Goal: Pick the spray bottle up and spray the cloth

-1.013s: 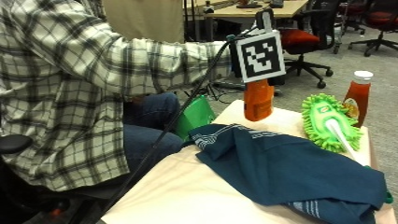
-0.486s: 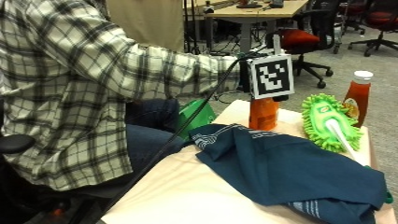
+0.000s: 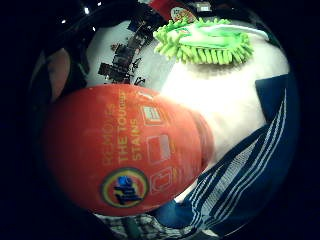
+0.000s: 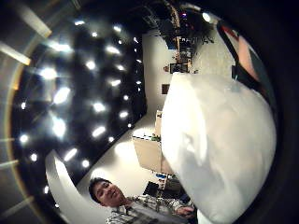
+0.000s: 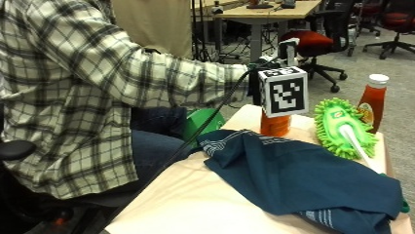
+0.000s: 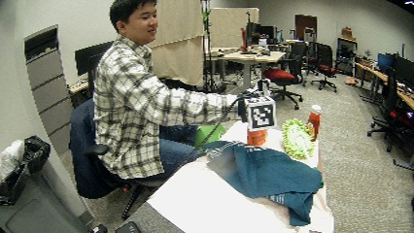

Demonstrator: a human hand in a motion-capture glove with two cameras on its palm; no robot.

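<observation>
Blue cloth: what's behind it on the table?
Behind the blue cloth stand the orange spray bottle, a green duster mop and a red sauce bottle. The marker cube covers the spray bottle's top and the right hand.

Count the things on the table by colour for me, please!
Orange: 1, the spray bottle
Blue: 1, the cloth
Green: 1, the fluffy duster
Red: 1, the sauce bottle
Total: 4

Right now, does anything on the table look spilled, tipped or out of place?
Nothing stands out. The orange spray bottle stands upright beside the blue cloth, which lies rumpled on the table. The green duster and the red sauce bottle look undisturbed, with no spill visible.
</observation>
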